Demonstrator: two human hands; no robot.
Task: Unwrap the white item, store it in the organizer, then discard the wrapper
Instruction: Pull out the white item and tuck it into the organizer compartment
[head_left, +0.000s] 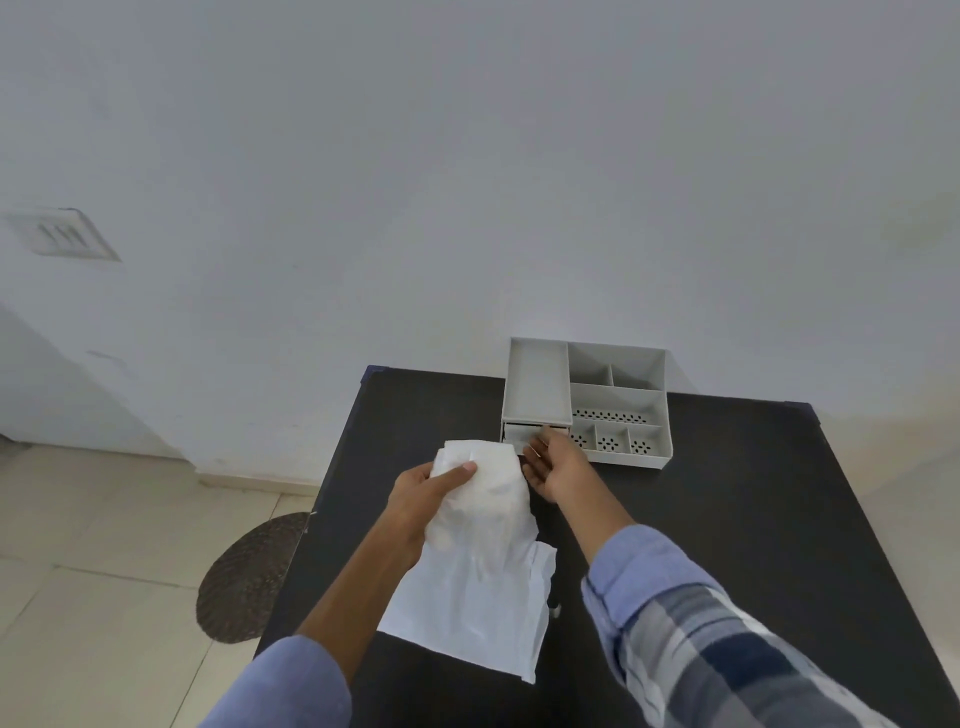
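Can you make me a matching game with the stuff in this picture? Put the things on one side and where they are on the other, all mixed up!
Things:
1. white item
2. organizer
3. round mat
4. right hand

Places:
A. on the floor beside the table
B. at the table's far edge, near the wall
C. held in the left hand
D. reaching at the organizer's small front drawer

Pairs: 1-C, 2-B, 3-A, 4-D
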